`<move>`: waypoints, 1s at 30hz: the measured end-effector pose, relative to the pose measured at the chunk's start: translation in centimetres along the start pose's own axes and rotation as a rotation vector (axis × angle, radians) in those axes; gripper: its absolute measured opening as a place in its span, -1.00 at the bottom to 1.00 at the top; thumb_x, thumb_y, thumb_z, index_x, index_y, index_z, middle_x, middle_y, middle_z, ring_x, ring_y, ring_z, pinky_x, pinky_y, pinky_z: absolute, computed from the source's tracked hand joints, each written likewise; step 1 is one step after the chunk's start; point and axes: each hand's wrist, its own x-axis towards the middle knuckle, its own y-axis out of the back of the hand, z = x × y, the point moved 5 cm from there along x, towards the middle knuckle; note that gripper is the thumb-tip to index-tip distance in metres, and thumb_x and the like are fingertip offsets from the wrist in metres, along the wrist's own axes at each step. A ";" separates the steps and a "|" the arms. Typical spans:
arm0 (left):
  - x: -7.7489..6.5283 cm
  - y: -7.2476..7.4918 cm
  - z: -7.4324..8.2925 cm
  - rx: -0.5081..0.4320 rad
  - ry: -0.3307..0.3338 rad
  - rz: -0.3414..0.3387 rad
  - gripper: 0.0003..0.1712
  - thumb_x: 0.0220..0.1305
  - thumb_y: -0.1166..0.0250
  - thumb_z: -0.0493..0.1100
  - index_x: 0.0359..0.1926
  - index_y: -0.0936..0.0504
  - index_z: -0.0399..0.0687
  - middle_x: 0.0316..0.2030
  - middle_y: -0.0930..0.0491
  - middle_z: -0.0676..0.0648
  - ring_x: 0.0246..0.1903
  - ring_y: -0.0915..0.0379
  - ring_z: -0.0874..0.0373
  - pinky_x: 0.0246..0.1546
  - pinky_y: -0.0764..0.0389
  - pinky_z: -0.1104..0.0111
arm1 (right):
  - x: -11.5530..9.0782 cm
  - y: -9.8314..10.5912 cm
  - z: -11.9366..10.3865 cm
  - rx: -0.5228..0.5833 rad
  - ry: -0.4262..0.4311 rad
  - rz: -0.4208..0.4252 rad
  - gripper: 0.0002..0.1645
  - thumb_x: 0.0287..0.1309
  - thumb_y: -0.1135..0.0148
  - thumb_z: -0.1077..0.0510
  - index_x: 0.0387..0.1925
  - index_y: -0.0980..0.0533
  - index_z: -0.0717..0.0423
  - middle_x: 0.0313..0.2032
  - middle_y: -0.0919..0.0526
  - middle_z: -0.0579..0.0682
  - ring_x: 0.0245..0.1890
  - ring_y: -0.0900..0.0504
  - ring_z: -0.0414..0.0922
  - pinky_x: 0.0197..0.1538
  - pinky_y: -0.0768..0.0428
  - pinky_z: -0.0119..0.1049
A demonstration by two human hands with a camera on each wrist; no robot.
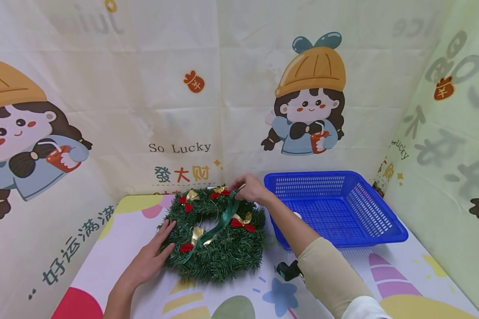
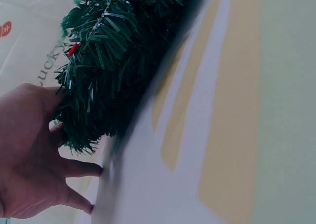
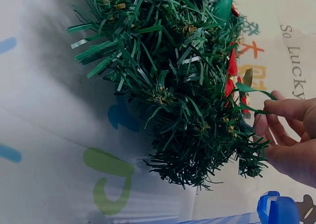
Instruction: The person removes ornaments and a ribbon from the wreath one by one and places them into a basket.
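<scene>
A green tinsel wreath [image 1: 219,266] with red and gold bows lies on the table. Across its middle runs a green ribbon [image 1: 225,218], from the lower left up to the far right side. My right hand [image 1: 250,189] pinches the ribbon's upper end over the wreath's far right part; in the right wrist view the ribbon [image 3: 254,90] loops at the fingertips. With fingers spread, my left hand [image 1: 153,257] rests against the wreath's left edge. The left wrist view shows that hand [image 2: 34,155] beside the wreath [image 2: 113,61], some fingertips down on the table.
A blue plastic basket [image 1: 337,243] stands right of the wreath, with a small white object [image 1: 297,215] at its left side. A small black object [image 1: 288,270] lies on the table near the right forearm. Printed cloth walls [image 1: 239,124] rise behind and at both sides.
</scene>
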 end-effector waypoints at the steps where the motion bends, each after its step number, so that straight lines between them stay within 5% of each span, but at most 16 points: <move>1: 0.0 0.0 0.0 -0.001 -0.002 0.001 -0.27 0.65 -0.05 0.06 0.68 -0.06 0.08 0.67 0.14 -0.24 0.59 0.16 -0.43 0.40 -0.11 -0.44 | 0.0 0.0 0.0 0.006 -0.004 0.000 -0.57 0.11 -0.28 0.50 0.03 -0.72 0.27 -0.05 -0.77 0.13 -0.05 -0.71 0.00 -0.03 -0.75 -0.03; 8: -0.1 -0.1 0.1 0.001 0.007 -0.003 -0.26 0.65 -0.05 0.07 0.68 -0.05 0.08 0.67 0.14 -0.24 0.59 0.17 -0.43 0.41 -0.11 -0.44 | -0.7 0.4 -0.3 0.117 -0.011 -0.014 -0.63 0.21 -0.29 0.48 0.07 -0.68 0.35 -0.05 -0.69 0.19 -0.24 -0.73 -0.04 0.02 -0.76 0.02; 17: -0.1 -0.1 0.1 0.021 0.005 0.005 -0.26 0.65 -0.05 0.09 0.68 -0.06 0.09 0.67 0.12 -0.23 0.59 0.14 -0.42 0.40 -0.14 -0.44 | -1.8 1.4 -1.1 0.192 0.014 -0.022 -0.68 0.25 -0.28 0.44 0.03 -0.69 0.38 -0.05 -0.70 0.19 -0.20 -0.76 -0.03 0.16 -0.67 0.19; 30: -0.2 0.0 0.3 0.019 0.029 -0.008 -0.25 0.65 -0.04 0.09 0.68 -0.06 0.05 0.67 0.14 -0.26 0.59 0.18 -0.43 0.41 -0.12 -0.44 | -3.8 3.4 -2.6 0.417 0.027 0.042 -0.74 0.33 -0.25 0.43 0.02 -0.67 0.40 -0.01 -0.71 0.23 -0.10 -0.80 0.09 0.14 -0.72 -0.02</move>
